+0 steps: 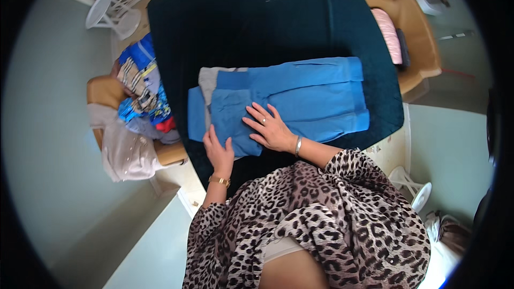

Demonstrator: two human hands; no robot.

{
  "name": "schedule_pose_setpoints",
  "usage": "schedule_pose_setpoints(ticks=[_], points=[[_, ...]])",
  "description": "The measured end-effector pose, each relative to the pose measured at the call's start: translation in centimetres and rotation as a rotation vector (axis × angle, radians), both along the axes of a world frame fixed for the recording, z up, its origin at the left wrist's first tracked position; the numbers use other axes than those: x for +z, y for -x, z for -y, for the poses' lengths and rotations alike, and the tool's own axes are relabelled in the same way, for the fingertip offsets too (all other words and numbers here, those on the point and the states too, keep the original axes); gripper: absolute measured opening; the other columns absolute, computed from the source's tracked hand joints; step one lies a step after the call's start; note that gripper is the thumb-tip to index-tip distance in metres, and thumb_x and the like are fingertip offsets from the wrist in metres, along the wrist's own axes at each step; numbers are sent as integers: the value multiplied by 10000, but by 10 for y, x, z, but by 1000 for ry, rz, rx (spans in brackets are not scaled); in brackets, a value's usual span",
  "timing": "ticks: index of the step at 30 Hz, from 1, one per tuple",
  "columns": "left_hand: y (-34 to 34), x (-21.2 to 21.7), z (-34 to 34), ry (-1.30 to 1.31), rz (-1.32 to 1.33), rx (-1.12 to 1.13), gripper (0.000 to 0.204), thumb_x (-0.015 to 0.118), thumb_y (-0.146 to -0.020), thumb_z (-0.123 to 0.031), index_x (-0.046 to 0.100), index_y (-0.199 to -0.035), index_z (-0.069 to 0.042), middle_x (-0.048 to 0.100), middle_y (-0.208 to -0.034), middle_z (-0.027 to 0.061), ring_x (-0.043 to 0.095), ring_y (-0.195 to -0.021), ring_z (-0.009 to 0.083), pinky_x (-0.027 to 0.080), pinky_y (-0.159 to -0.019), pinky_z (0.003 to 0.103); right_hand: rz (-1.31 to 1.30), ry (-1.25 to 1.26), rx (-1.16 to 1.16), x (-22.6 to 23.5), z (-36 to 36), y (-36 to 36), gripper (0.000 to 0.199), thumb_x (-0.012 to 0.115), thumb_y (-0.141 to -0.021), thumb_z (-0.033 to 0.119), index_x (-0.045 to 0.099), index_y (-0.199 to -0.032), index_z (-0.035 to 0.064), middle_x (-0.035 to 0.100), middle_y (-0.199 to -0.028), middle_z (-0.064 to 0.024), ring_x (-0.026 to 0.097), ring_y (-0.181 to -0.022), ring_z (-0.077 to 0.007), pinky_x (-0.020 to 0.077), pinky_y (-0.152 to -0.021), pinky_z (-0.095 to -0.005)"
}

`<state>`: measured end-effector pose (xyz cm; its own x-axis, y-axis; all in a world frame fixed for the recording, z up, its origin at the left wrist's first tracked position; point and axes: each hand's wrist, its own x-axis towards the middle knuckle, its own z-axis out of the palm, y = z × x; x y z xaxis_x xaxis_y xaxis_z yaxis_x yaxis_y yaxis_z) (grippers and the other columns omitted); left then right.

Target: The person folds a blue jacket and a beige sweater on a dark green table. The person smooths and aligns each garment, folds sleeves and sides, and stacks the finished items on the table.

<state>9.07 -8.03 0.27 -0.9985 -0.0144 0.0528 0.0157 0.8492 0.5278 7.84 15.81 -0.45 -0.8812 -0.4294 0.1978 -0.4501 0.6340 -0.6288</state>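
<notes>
A blue garment [305, 96] with ribbed bands and some grey fabric [209, 83] lies folded on the dark green cloth-covered table [241, 16]. Its kind cannot be made out for certain; it looks like a sweatshirt. Its banded edge points to the right, and a folded-over part lies at its left end. My left hand [218, 152] rests on the lower left of the garment, fingers stretched out. Flat across its middle lies my right hand [272, 131], fingers spread. Neither hand grips the cloth.
A tan chair [104, 90] at the left holds a heap of colourful clothes [142, 83] and a pale beige garment [126, 150]. On another tan chair [415, 16] at the right sits a pink cushion-like thing [388, 35]. White stands [112, 16] show at the far left.
</notes>
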Motion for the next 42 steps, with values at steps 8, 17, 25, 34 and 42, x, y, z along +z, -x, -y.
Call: schedule_pose_setpoints(ticks=[8, 17, 25, 34, 42], points=[[28, 4, -59, 275, -86, -516, 745, 598, -990, -475, 383, -1598, -104, 220, -1699, 204, 148, -1570, 447, 100, -1227, 651, -37, -278, -479, -18, -127, -36, 565, 643, -976, 302, 512, -1495, 121, 363, -1634, -177, 290, -1541, -354, 225, -1207, -590], [40, -39, -16, 288, 61, -518, 800, 620, -966, -545, 368, -1613, -148, 202, -1710, 182, 120, -1579, 428, 86, -1220, 661, -129, -306, -768, -37, -177, -52, 488, 644, -983, 269, 564, -1426, 80, 453, -1558, -200, 384, -1485, -371, 289, -1187, -545], [64, -14, -32, 275, -141, -237, 750, 588, -996, -521, 383, -1594, -118, 224, -1703, 186, 133, -1576, 430, 112, -1213, 662, -277, -248, -925, -27, -240, -18, 473, 645, -1009, 244, 559, -1432, 51, 486, -1522, -222, 433, -1432, -415, 363, -1145, -509], [64, -28, 90, -305, 132, 595, 1212, 934, -710, -460, 265, -1588, 41, 333, -1589, 321, 359, -1478, 399, 331, -1201, 461, 219, 436, -190, 23, -74, -10, 579, 626, -963, 96, 459, -1517, 69, 415, -1581, -232, 438, -1451, -392, 450, -1141, -432], [48, -7, 77, -532, 420, 804, 1248, 958, -697, -467, 209, -1603, -49, 579, -1344, 218, 644, -1018, 278, 519, -673, 401, 634, 473, 72, -28, 13, 24, 867, 666, -915, 130, 198, -1644, 95, 126, -1693, -281, 261, -1535, -438, 311, -1235, -423]])
